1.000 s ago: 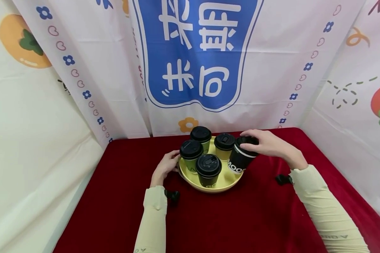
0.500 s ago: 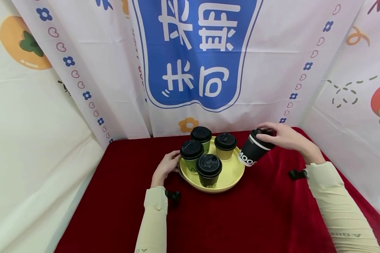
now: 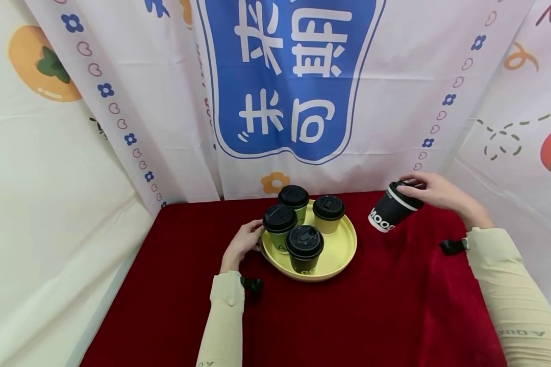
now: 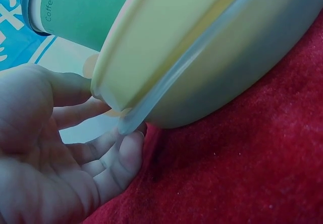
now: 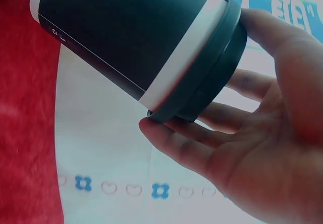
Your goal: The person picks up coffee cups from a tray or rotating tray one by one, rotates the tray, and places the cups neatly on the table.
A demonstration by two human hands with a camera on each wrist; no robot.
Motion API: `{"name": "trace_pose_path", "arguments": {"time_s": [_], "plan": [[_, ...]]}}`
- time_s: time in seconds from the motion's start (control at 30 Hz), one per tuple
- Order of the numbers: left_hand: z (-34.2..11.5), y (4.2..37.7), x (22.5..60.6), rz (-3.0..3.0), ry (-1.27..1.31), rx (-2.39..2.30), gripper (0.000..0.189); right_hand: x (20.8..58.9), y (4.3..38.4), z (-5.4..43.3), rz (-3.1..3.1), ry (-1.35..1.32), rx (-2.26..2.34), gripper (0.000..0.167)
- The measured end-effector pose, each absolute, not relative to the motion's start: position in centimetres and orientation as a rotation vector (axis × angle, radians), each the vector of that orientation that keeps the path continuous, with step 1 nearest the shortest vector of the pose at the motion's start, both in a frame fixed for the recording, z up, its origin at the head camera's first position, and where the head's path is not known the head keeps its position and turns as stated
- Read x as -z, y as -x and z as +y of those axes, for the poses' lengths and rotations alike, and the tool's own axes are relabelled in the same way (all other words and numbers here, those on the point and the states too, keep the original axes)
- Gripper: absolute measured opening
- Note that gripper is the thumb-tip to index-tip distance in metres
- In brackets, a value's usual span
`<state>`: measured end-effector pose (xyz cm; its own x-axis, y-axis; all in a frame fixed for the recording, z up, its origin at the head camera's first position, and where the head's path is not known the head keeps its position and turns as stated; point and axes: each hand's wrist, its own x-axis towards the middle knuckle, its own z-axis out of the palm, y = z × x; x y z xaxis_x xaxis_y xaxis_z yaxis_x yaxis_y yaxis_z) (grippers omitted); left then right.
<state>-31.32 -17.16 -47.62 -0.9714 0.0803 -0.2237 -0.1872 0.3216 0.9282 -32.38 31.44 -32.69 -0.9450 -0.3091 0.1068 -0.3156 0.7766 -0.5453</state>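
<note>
A black paper coffee cup (image 3: 392,210) with white "MOOD" lettering is held by its black lid in my right hand (image 3: 445,196), tilted and raised off the red cloth. The right wrist view shows thumb and fingers round the lid of this cup (image 5: 136,37). My left hand (image 3: 242,243) grips the left edge of a round yellow tray (image 3: 340,252). In the left wrist view, thumb and fingers pinch its rim and a pale lower lip (image 4: 166,85). On the tray stand two green cups (image 3: 280,239) (image 3: 300,214), a tan cup (image 3: 327,225) and a dark cup (image 3: 303,263), all black-lidded.
A dark red cloth (image 3: 340,321) covers the table. Behind it hangs a white printed curtain (image 3: 395,61) with a blue panel, and more pale fabric encloses both sides. Black camera mounts sit at both wrists.
My right hand has carried the black cup from the tray's right side outward to the right, beyond the rim. The left hand keeps its grip on the tray, which stays in place.
</note>
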Motion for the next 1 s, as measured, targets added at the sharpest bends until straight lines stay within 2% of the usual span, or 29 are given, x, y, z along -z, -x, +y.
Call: {"name": "trace_pose_path", "arguments": {"time_s": [0.37, 0.57, 1.0], "plan": [[-17.2, 31.4, 47.7, 2.37, 0.086, -1.691, 0.04, 34.3, 33.3, 35.1, -3.013, -0.39, -0.868, 0.052], [-17.2, 31.3, 47.8, 2.382, 0.081, -1.682, 0.04, 35.1, 34.0, 37.5, -3.07, -0.321, -0.849, 0.062], [-17.2, 31.1, 47.8, 2.384, 0.073, -1.693, 0.04, 34.2, 35.2, 42.1, -3.155, -0.198, -0.721, 0.067]]}}
